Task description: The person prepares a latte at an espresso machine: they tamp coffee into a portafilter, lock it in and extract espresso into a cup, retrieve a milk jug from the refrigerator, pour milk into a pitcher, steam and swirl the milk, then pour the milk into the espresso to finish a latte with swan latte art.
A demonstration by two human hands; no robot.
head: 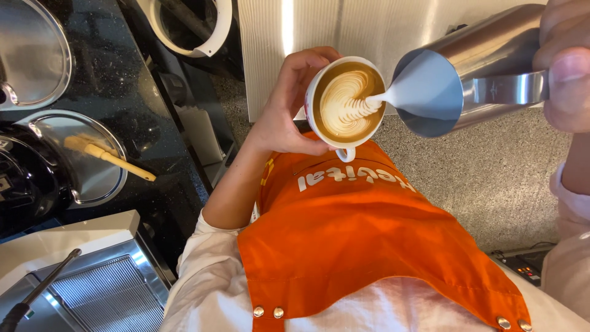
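Head view | left hand (pixel 289 110) grip closed around white cup (pixel 346 101) | right hand (pixel 568 67) grip clenched on steel pitcher (pixel 485 67) handle

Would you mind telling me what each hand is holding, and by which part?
The left hand cups the white coffee cup around its side, not by its handle. The right hand holds the steel milk jug by its handle.

A speckled grey floor (pixel 491 178) fills the right; a black glossy counter (pixel 123 92) runs down the left, reflecting light; far at centre stands a pale ribbed panel (pixel 344 24) with a bright streak; near left, a steel drip grille (pixel 110 295).
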